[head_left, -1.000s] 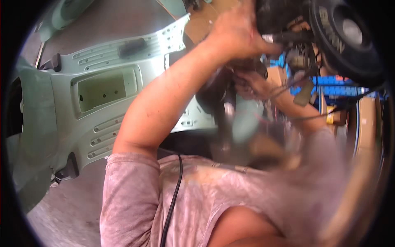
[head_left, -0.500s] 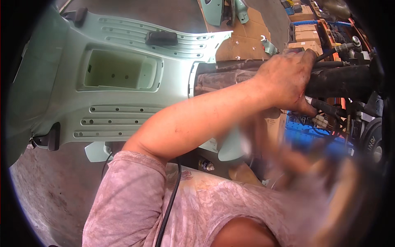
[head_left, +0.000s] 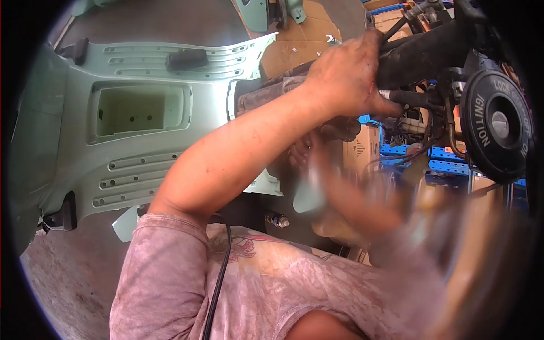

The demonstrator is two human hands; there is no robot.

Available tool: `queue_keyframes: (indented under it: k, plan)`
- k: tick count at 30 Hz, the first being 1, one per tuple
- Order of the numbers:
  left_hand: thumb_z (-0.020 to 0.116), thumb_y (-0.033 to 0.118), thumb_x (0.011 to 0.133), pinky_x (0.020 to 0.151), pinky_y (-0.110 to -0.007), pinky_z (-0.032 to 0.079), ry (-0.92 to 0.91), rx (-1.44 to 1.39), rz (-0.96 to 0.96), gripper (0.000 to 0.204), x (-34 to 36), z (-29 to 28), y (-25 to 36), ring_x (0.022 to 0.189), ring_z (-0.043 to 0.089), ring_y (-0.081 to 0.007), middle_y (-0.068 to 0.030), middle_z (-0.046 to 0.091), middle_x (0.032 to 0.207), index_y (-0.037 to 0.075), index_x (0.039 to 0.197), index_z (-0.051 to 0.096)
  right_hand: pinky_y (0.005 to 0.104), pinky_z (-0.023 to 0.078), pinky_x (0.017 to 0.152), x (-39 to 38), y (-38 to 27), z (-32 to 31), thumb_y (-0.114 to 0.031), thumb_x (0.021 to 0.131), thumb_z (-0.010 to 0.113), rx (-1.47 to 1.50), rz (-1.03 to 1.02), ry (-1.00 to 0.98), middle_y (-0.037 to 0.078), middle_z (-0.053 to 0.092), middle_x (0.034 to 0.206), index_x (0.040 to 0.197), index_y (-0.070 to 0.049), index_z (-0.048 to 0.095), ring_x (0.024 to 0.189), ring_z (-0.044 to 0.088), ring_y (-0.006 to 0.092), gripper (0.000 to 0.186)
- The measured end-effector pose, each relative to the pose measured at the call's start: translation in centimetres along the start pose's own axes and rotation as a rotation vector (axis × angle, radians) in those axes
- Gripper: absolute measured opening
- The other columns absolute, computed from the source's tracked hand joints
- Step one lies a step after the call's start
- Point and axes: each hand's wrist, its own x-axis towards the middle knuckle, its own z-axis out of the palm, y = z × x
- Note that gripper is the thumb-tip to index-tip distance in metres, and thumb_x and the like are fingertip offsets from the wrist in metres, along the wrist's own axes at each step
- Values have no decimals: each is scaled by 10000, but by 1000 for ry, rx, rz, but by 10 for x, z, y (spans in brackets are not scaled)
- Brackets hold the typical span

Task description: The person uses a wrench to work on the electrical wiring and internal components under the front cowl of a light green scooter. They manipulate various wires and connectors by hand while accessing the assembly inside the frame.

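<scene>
My left hand (head_left: pixel 348 73) is closed round the black tube (head_left: pixel 428 54) of a scooter's bare front frame, thumb below and fingers over the top. Under my left forearm, my right hand (head_left: pixel 301 151) reaches in beside the frame's dark lower part. Its fingers look curled, but my forearm covers part of them and what they hold cannot be made out. A round black ignition switch cover (head_left: pixel 498 122) with a key slot sits right of my left hand. Cables and a wiring connector (head_left: pixel 413 126) hang below the tube.
Left of the frame lies the pale green scooter floorboard (head_left: pixel 73 122) with a rectangular opening. Green panels (head_left: pixel 252 16) rest on flattened cardboard (head_left: pixel 314 34) beyond. A small bottle (head_left: pixel 277 220) stands below my forearm. Cartons and blue racking (head_left: pixel 453 165) are at the right.
The view has swung right, bringing the ignition cover fully in. My right hand, blurred before, now shows beneath my left forearm by the frame. My left hand keeps its hold.
</scene>
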Motion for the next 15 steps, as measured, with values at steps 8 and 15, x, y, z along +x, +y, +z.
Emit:
queue_keyframes:
  k: [8, 15]
  plan:
    - [786, 432, 503, 771, -412, 477, 13, 31, -43, 841, -7, -3, 5, 897, 583, -366, -215, 581, 961, -34, 1083, 395, 266, 168, 303, 2, 12, 15, -366, 912, 436, 137, -103, 34, -4, 246, 448, 641, -145, 341, 315, 235, 124, 363]
    - [740, 347, 581, 801, -400, 458, 8, 68, -108, 788, -6, 14, 12, 956, 560, -359, -243, 573, 994, 37, 1223, 404, 262, 174, 304, -5, 5, 19, -363, 897, 474, 173, -101, 52, 0, 262, 445, 623, -145, 346, 311, 244, 123, 373]
